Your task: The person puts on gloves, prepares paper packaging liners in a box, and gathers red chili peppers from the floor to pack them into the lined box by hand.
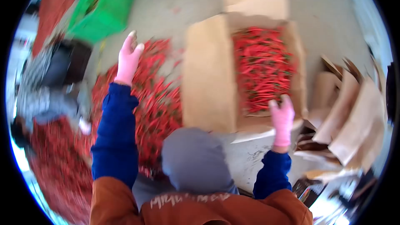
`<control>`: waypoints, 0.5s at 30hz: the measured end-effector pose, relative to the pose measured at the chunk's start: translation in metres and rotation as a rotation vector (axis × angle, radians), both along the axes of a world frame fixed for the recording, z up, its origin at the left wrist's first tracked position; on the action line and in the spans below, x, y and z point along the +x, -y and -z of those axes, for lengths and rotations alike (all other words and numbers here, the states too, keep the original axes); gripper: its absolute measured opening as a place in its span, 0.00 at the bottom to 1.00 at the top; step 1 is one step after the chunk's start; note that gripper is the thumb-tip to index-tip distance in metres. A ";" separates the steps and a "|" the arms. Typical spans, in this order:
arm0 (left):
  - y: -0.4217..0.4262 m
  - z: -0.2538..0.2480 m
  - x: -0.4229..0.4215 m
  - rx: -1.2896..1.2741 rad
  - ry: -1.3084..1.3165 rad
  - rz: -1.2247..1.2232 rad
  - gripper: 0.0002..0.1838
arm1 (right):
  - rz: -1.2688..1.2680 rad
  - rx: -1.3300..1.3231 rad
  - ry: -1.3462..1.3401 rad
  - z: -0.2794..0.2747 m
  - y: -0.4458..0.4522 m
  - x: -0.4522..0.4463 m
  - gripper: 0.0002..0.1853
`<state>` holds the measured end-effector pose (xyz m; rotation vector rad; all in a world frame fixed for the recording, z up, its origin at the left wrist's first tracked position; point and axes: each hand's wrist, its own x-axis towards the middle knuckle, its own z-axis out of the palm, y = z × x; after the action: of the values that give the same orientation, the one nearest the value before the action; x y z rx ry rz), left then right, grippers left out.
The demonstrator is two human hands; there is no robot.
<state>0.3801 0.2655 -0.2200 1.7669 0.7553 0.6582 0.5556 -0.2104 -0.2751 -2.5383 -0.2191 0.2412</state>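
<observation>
My left hand [129, 58], in a pink glove with pale fingertips, is raised above the loose red chili peppers [160, 108] on the floor. Its fingers are apart and nothing shows in them. An open cardboard box [208, 75] holds red peppers [263, 64] with green stems, lying mostly crosswise. At the near right end of those peppers is my right hand [283, 118], gloved in pink, with thumb and finger spread and nothing seen between them.
A green crate [106, 8] stands at the upper left. Folded cardboard boxes [350, 112] lean together at the right. Another person [50, 100] is at the far left beside a larger heap of red peppers [62, 162]; a dark crate [79, 62] is near them.
</observation>
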 end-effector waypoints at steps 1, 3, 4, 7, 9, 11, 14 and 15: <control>-0.012 0.001 -0.049 0.034 -0.102 -0.173 0.32 | 0.053 0.151 -0.112 -0.035 -0.021 -0.001 0.28; -0.047 0.043 -0.168 0.067 -0.233 -0.557 0.29 | -0.088 0.659 -0.149 -0.053 -0.074 -0.014 0.26; -0.049 0.060 -0.230 0.001 -0.316 -0.658 0.29 | -0.223 0.655 -0.244 -0.069 -0.106 -0.023 0.26; 0.003 0.084 -0.367 -0.055 -1.035 -1.124 0.33 | -0.644 0.579 -0.486 -0.052 -0.202 -0.066 0.29; 0.061 0.128 -0.441 -0.195 -1.357 -1.484 0.38 | -0.749 0.436 -0.910 -0.020 -0.268 -0.108 0.33; 0.119 0.120 -0.461 -0.398 -1.327 -1.671 0.39 | -1.094 -0.010 -0.461 0.033 -0.315 -0.141 0.40; 0.202 0.145 -0.520 -0.320 -1.455 -1.810 0.40 | -1.075 -0.181 -0.205 0.071 -0.354 -0.150 0.47; 0.232 0.168 -0.548 -0.141 -1.497 -1.911 0.40 | -1.083 -0.206 -0.060 0.081 -0.359 -0.149 0.50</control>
<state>-0.1678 0.0333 -0.3878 0.5426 3.4216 0.1412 0.4062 0.1484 -0.3562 -2.3320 -1.5937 0.7648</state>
